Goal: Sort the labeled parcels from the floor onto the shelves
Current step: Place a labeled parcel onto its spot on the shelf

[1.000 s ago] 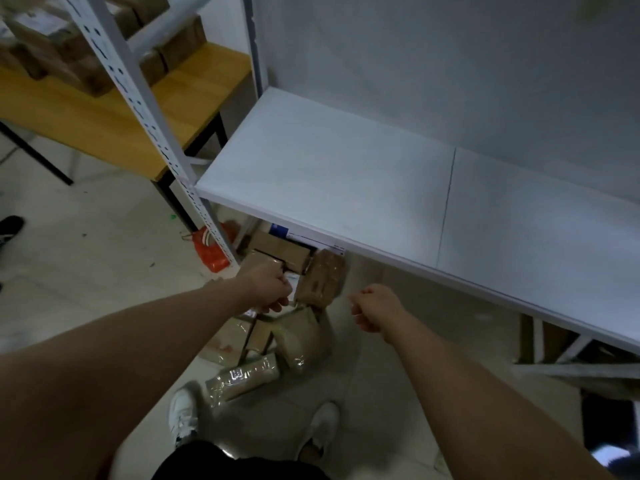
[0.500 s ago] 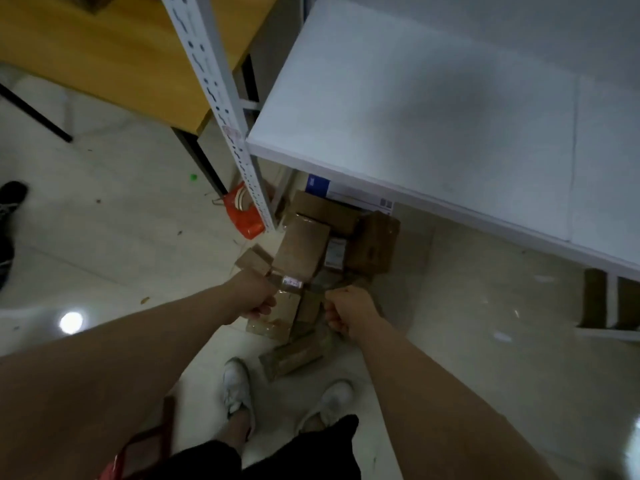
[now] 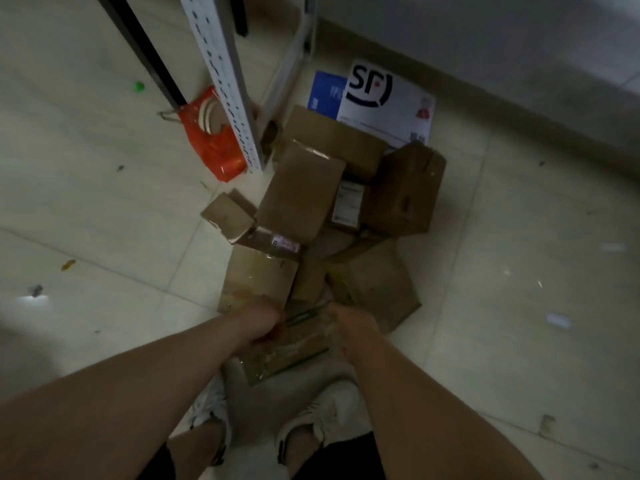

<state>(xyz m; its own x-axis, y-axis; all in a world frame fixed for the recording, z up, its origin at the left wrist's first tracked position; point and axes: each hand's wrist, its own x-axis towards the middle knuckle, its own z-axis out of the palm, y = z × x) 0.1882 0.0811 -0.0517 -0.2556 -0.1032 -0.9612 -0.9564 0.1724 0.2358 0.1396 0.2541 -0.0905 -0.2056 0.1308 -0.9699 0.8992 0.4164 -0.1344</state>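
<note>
Parcel lies between left hand and right hand, grip unclear.

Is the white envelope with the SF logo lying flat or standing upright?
Lying flat. The SF envelope rests face up on the floor, and a brown box overlaps its near corner.

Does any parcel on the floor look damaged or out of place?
Yes. The small box at the left edge of the parcels has loose, open flaps, so it seems unsealed or torn. The parcels lie tilted over each other, not stacked. A green scrap lies on the floor.
</note>
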